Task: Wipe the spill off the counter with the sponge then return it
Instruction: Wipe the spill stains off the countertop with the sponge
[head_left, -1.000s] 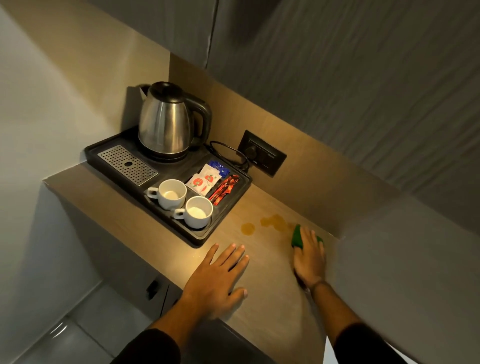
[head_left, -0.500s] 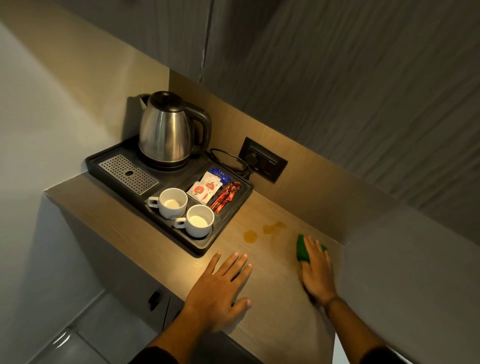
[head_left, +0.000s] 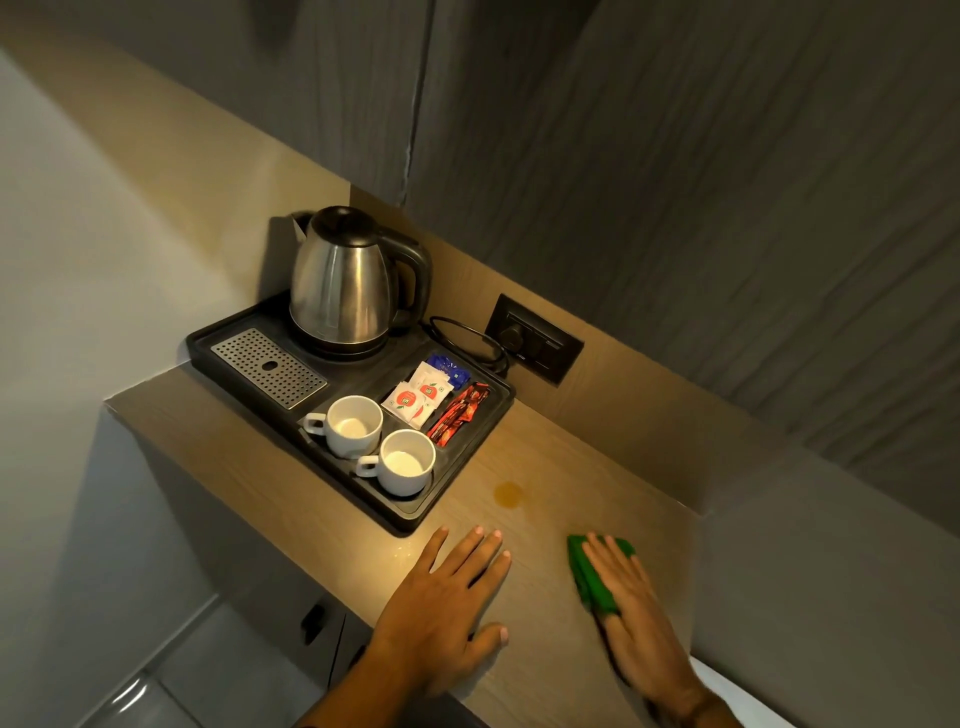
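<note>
Two hands of ours lie on a wood-grain counter (head_left: 545, 639) set in a corner between pale and dark walls. At its far left end sits a black tray (head_left: 483, 415). On it, at the back, stands a stainless electric kettle (head_left: 345, 283) with a black lid and handle; a perforated metal drip grate (head_left: 270, 366) lies in the tray's left part. We see the kettle's cord (head_left: 467, 340) loop to a dark wall socket (head_left: 535, 338) on the backsplash. Two white cups (head_left: 382, 441) stand upright side by side at the tray's front, touching or nearly so. Beside them, one compartment holds white and blue sachets (head_left: 423, 392), the next red stick packets (head_left: 460, 413).

Our left hand (head_left: 447, 597) rests palm down near the counter's front edge, fingers spread flat, holding nothing. Our right hand (head_left: 639, 618), slightly blurred, presses flat with fingers close together on a green sponge (head_left: 587, 574), which lies on the counter, well right of the tray. Its left edge and far corner show past the fingers.

Smallest, a round amber spill (head_left: 508, 493) sits on the bare counter just beside the tray's front right corner, apart from the sponge.
</note>
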